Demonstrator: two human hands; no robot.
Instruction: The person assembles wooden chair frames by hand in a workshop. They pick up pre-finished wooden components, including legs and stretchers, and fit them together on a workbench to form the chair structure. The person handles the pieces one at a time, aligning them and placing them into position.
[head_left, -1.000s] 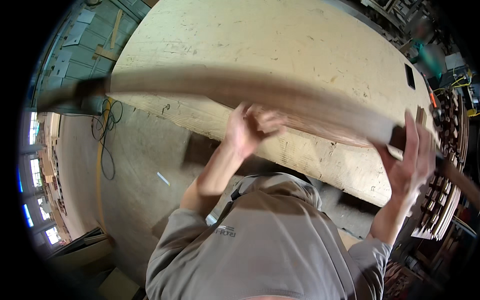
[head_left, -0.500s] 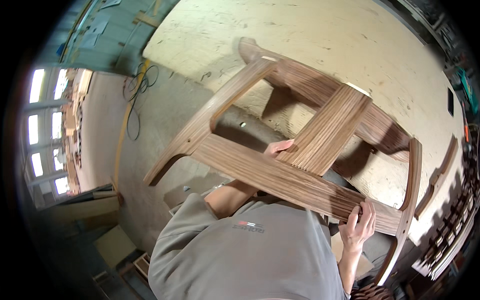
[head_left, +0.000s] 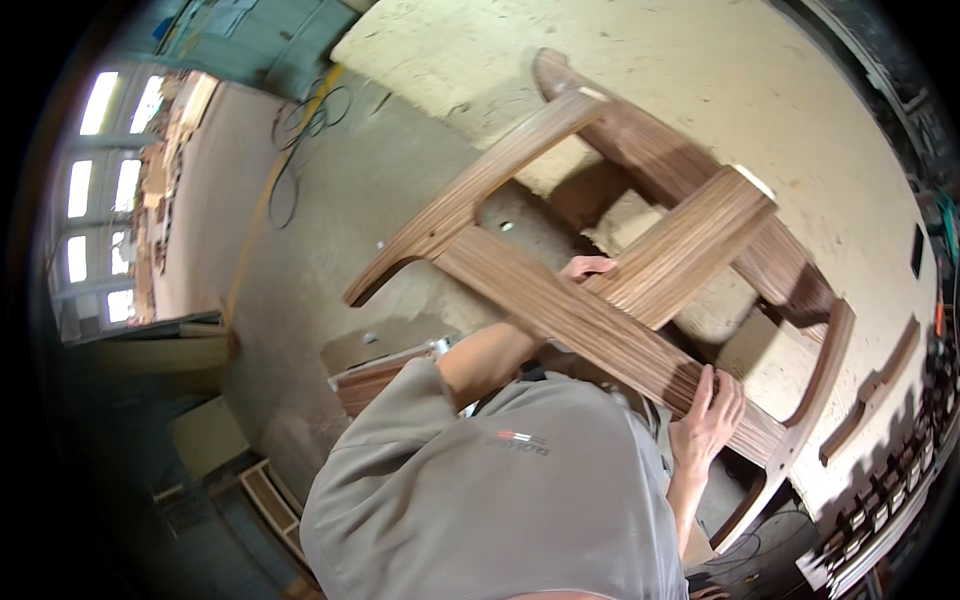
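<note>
A brown, striped-grain wooden furniture frame (head_left: 560, 300) reaches from in front of my body out over the pale workbench. Its near rail joins a curved leg (head_left: 430, 225) on the left and another curved leg (head_left: 815, 385) on the right. From that rail a wide middle board (head_left: 690, 250) runs to a curved far board (head_left: 650, 145). My left hand (head_left: 587, 267) comes from beneath the near rail, its fingertips closed against the middle board's corner; its palm is hidden. Toward the right end, my right hand (head_left: 708, 410) grips the near rail, fingers over its top.
The pale workbench (head_left: 800, 120) carries a loose curved wooden piece (head_left: 870, 395) and a dark flat object (head_left: 917, 250) at the right. Stacked wooden parts (head_left: 880, 500) line the right side. A dark cable (head_left: 290, 165) lies on the floor at left, near a yellow line.
My view has turned, so the bench and frame sit differently in the picture. Both hands keep their hold on the frame. More of a box-like thing beside my left arm now shows.
</note>
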